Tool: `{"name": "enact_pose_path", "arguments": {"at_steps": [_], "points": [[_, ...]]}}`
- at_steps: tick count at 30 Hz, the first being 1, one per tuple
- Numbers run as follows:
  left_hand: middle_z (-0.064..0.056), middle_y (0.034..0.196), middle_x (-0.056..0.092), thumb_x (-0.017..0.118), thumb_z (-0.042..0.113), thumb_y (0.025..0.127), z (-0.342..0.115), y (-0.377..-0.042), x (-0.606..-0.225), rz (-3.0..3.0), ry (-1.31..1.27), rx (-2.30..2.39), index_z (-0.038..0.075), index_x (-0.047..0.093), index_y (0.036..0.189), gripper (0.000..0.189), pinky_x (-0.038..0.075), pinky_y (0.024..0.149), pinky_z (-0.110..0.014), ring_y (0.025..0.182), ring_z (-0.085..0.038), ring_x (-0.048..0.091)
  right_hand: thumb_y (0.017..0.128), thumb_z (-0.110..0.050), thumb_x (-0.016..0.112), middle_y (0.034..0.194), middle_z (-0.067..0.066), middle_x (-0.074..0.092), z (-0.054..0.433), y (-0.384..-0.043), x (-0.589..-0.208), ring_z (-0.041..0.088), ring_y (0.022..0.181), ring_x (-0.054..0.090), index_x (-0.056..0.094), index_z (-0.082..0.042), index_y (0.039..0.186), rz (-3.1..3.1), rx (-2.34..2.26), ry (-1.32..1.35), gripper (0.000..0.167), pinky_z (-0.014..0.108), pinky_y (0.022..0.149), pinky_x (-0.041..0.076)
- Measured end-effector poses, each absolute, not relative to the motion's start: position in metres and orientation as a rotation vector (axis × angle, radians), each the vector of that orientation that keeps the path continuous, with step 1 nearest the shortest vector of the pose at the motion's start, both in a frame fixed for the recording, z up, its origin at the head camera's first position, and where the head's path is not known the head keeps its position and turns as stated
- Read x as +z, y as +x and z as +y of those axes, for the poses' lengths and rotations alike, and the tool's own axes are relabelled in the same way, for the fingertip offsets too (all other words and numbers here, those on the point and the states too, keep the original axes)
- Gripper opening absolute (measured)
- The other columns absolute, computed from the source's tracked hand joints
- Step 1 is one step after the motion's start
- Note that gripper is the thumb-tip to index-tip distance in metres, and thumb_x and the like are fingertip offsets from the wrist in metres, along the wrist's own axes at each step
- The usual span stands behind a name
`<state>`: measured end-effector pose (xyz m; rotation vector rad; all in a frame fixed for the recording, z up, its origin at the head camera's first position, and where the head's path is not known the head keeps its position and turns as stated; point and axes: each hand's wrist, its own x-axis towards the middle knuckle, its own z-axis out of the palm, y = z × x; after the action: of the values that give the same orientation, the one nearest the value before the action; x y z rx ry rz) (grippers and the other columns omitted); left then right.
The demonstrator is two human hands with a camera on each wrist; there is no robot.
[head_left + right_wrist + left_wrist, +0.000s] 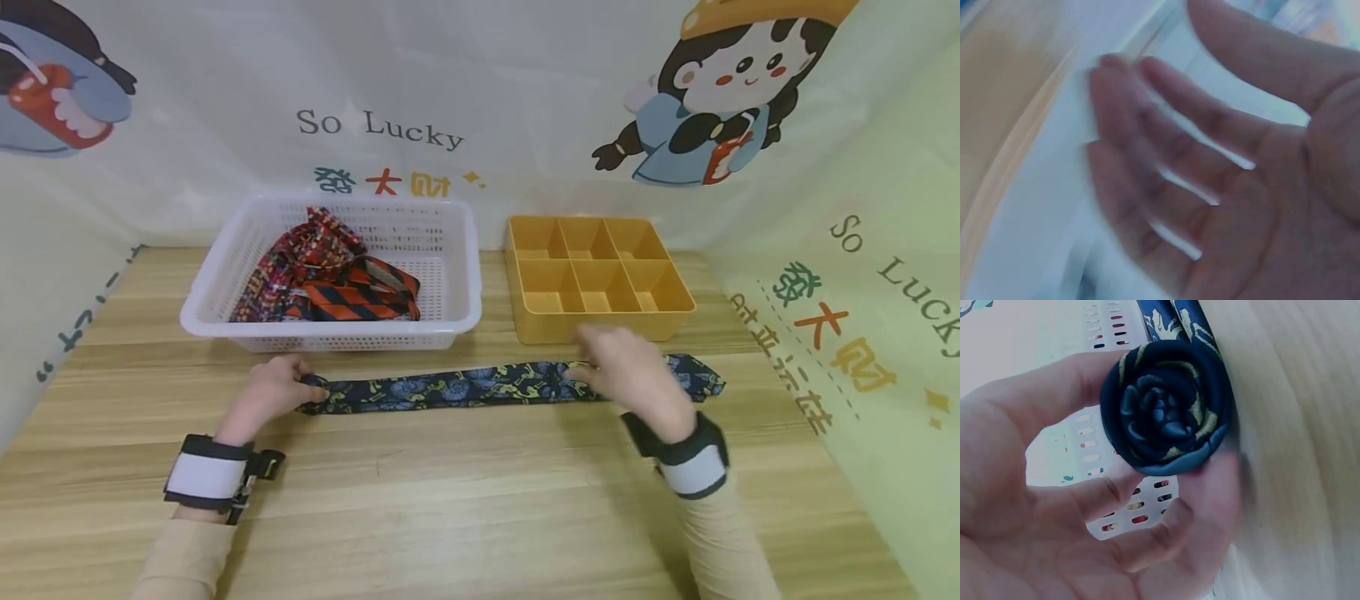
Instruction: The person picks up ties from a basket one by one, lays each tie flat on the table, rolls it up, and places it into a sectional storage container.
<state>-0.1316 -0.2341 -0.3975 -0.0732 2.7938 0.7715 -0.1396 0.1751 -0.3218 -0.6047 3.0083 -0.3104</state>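
Observation:
A dark blue necktie patterned in yellow and light blue lies stretched from left to right across the table. Its left end is wound into a roll, which my left hand grips between thumb and fingers. In the left wrist view the coil's spiral faces the camera. Over the right part of the necktie hovers my right hand, blurred, hiding a stretch of the cloth. The right wrist view shows its fingers loosely extended, with nothing in the palm.
Behind the left hand stands a white plastic basket holding red patterned cloth and an orange and black striped tie. A yellow six-compartment box stands at the back right. Printed curtains enclose the wooden table.

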Motion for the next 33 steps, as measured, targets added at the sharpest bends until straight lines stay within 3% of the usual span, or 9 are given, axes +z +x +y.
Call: {"name": "enact_pose_path", "arguments": {"at_steps": [3,6,10,13,18,22,25,29,33], "points": [[-0.031,0.109,0.060,0.071,0.023,0.078,-0.235,-0.131,-0.396,2.794,-0.074,0.768,-0.011,0.058,0.109,0.047,0.047,0.073,-0.045,0.089,-0.038,0.055,0.083,-0.026,0.072,0.092,0.004,0.070,0.103,-0.128,-0.327,0.013,0.076,0.064,0.065,-0.009,0.107,2.874,-0.391,-0.984,0.031,0.023,0.064,0.052],[-0.031,0.109,0.060,0.072,0.023,0.078,-0.236,-0.131,-0.397,2.794,-0.070,0.764,-0.011,0.058,0.107,0.047,0.047,0.074,-0.046,0.090,-0.039,0.056,0.085,-0.029,0.069,0.106,0.002,0.069,0.042,-0.124,-0.338,0.011,0.086,0.065,0.062,-0.011,0.115,2.751,-0.399,-1.171,0.035,0.020,0.072,0.052],[-0.028,0.102,0.062,0.074,0.024,0.076,-0.237,-0.133,-0.398,2.797,-0.080,0.774,-0.009,0.061,0.100,0.043,0.046,0.070,-0.041,0.086,-0.036,0.055,0.088,-0.034,0.066,0.122,0.002,0.060,-0.023,-0.130,-0.358,0.011,0.101,0.062,0.050,-0.012,0.132,2.727,-0.407,-1.191,0.052,0.021,0.081,0.051],[-0.026,0.099,0.063,0.075,0.025,0.076,-0.238,-0.134,-0.398,2.784,-0.097,0.794,-0.007,0.063,0.098,0.041,0.044,0.067,-0.037,0.084,-0.034,0.055,0.088,-0.036,0.066,0.122,0.004,0.055,-0.057,-0.135,-0.375,0.011,0.094,0.061,0.046,-0.012,0.136,2.764,-0.363,-1.165,0.057,0.021,0.073,0.052],[-0.023,0.092,0.065,0.074,0.019,0.075,-0.236,-0.136,-0.398,2.803,-0.091,0.811,-0.007,0.066,0.097,0.035,0.041,0.061,-0.031,0.077,-0.031,0.053,0.084,-0.042,0.068,0.108,0.001,0.056,-0.085,-0.140,-0.398,0.009,0.078,0.060,0.057,-0.015,0.122,2.840,-0.175,-1.203,0.048,0.021,0.063,0.050],[-0.014,0.071,0.060,0.069,0.013,0.070,-0.228,-0.132,-0.400,2.915,-0.086,0.764,0.001,0.062,0.070,0.014,0.036,0.054,-0.030,0.068,-0.028,0.048,0.083,-0.047,0.068,0.099,-0.002,0.062,-0.094,-0.142,-0.405,0.011,0.080,0.063,0.065,-0.016,0.107,2.956,-0.089,-1.253,0.039,0.024,0.064,0.053],[-0.010,0.064,0.056,0.067,0.011,0.067,-0.224,-0.129,-0.401,2.981,-0.087,0.738,0.006,0.056,0.060,0.014,0.035,0.050,-0.030,0.063,-0.026,0.047,0.083,-0.047,0.068,0.094,-0.003,0.066,-0.098,-0.143,-0.408,0.013,0.079,0.064,0.067,-0.018,0.099,3.016,-0.077,-1.232,0.033,0.027,0.060,0.053],[-0.007,0.060,0.056,0.070,0.014,0.069,-0.230,-0.131,-0.401,2.973,0.013,0.757,0.004,0.059,0.062,0.017,0.035,0.051,-0.029,0.059,-0.022,0.047,0.082,-0.047,0.069,0.091,-0.006,0.065,-0.101,-0.146,-0.409,0.013,0.076,0.064,0.067,-0.022,0.091,3.027,-0.047,-1.188,0.027,0.026,0.057,0.051],[-0.006,0.062,0.060,0.078,0.019,0.073,-0.249,-0.134,-0.398,2.869,0.302,0.770,-0.003,0.070,0.089,0.029,0.039,0.053,-0.027,0.058,-0.014,0.051,0.081,-0.048,0.070,0.093,-0.008,0.065,-0.101,-0.147,-0.409,0.013,0.078,0.064,0.068,-0.023,0.090,3.008,-0.010,-1.192,0.026,0.025,0.059,0.052]]}}
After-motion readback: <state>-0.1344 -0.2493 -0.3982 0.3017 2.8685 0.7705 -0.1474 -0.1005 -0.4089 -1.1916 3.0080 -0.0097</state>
